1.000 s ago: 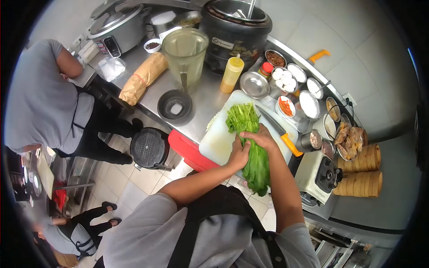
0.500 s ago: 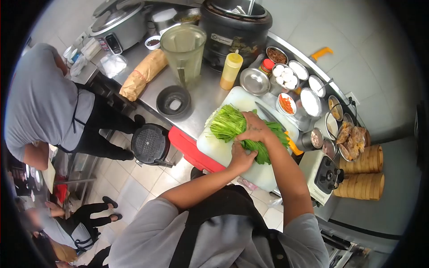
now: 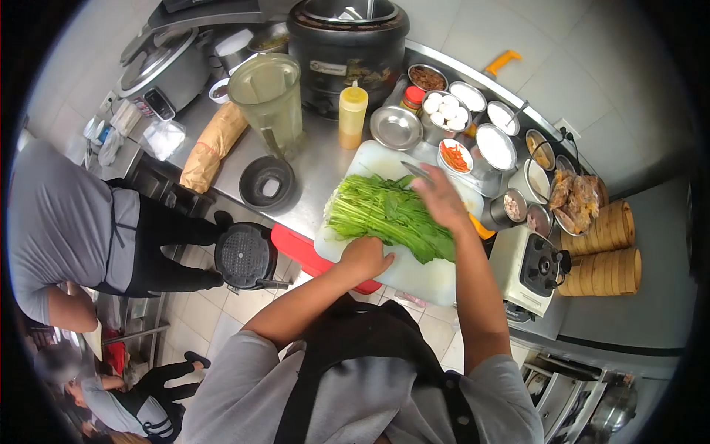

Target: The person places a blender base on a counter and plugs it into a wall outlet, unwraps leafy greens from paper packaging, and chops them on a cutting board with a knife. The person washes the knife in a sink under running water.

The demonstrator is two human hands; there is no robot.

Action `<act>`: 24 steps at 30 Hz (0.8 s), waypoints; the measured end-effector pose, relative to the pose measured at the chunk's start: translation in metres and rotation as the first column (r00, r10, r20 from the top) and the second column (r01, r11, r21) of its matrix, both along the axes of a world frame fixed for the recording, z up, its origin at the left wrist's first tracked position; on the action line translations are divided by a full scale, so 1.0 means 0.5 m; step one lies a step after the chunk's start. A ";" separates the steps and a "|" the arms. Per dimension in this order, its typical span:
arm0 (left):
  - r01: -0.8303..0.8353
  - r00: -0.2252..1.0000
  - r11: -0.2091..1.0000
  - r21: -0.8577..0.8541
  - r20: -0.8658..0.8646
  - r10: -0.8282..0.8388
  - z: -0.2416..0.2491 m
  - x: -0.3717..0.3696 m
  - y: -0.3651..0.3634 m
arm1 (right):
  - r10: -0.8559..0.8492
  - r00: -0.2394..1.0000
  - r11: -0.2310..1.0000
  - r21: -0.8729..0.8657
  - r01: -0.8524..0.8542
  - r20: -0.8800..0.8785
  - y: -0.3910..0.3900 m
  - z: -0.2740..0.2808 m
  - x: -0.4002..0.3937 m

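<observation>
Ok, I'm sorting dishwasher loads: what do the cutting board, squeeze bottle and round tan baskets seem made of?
Cutting board: probably plastic, whitish and smooth, no wood grain showing. Squeeze bottle: likely plastic, translucent, contents showing through. Round tan baskets: perhaps bamboo or wood, seemingly unpainted, by their banded walls.

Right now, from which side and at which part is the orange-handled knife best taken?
Best by its orange handle, probably from above and the person's right with the right hand. The knife lies beyond the leafy greens, its handle toward the right and its tip pointing away to the left; the hand partly hides the blade, so avoid that end.
</observation>
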State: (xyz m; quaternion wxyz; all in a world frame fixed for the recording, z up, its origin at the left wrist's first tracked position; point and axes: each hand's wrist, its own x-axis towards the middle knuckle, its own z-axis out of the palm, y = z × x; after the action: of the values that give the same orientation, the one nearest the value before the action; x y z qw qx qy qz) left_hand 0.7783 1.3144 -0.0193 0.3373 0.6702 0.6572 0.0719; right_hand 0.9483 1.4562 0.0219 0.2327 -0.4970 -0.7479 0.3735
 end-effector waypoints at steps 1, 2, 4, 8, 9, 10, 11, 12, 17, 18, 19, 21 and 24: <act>0.004 1.000 1.000 -0.001 0.002 -0.004 -0.010 -0.002 0.001 | -0.145 0.975 0.987 -0.088 0.132 -0.168 0.015 -0.020 0.043; 0.058 0.998 0.997 0.048 -0.041 -0.056 -0.031 -0.005 -0.001 | -0.250 0.934 0.967 -0.029 0.252 -0.256 0.031 -0.066 0.097; 0.124 0.990 0.988 0.094 -0.086 -0.116 -0.063 -0.010 -0.007 | -0.353 0.869 0.924 0.018 0.382 -0.348 0.042 -0.097 0.174; 0.189 0.980 0.958 0.217 -0.102 -0.170 -0.102 -0.014 -0.019 | -0.480 0.829 0.875 0.227 0.428 0.288 0.037 -0.137 0.261; 0.201 0.978 0.955 0.219 -0.095 -0.184 -0.097 -0.014 -0.020 | -0.480 0.760 0.865 0.378 0.329 0.437 0.032 -0.149 0.264; 0.212 0.976 0.952 0.219 -0.097 -0.195 -0.092 -0.014 -0.020 | -0.489 0.756 0.861 0.378 0.340 0.436 0.030 -0.159 0.268; 0.246 0.969 0.946 0.211 -0.094 -0.231 -0.087 -0.014 -0.023 | -0.430 0.760 0.901 0.291 0.323 0.487 0.028 -0.171 0.271; 0.279 0.960 0.939 0.202 -0.089 -0.266 -0.073 -0.013 -0.023 | -0.366 0.763 0.931 0.200 0.307 0.533 0.024 -0.174 0.269; 0.389 0.921 0.900 0.197 -0.105 -0.375 -0.044 -0.008 -0.025 | -0.277 0.688 0.959 0.151 0.238 0.671 0.037 -0.161 0.267; 0.369 0.928 0.871 0.324 -0.071 -0.367 -0.045 -0.011 -0.027 | -0.215 0.668 0.975 0.120 0.186 0.713 0.038 -0.152 0.263; 0.371 0.927 0.869 0.327 -0.070 -0.369 -0.045 -0.015 -0.023 | -0.218 0.666 0.975 0.122 0.188 0.713 0.039 -0.143 0.259; 0.427 0.903 0.640 0.639 -0.262 -0.341 -0.044 -0.022 -0.020 | -0.218 0.554 0.976 0.185 0.116 0.804 0.034 -0.115 0.247; 0.501 0.865 0.637 0.585 -0.321 -0.386 -0.002 -0.016 0.013 | -0.295 0.586 0.954 0.266 0.138 0.755 0.000 -0.034 0.203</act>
State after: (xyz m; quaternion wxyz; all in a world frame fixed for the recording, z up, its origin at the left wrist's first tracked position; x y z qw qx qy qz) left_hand 0.7701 1.3211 -0.0205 0.0339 0.8888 0.4302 0.1545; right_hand 1.0499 1.4564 0.0051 -0.0317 -0.6745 -0.7374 0.0177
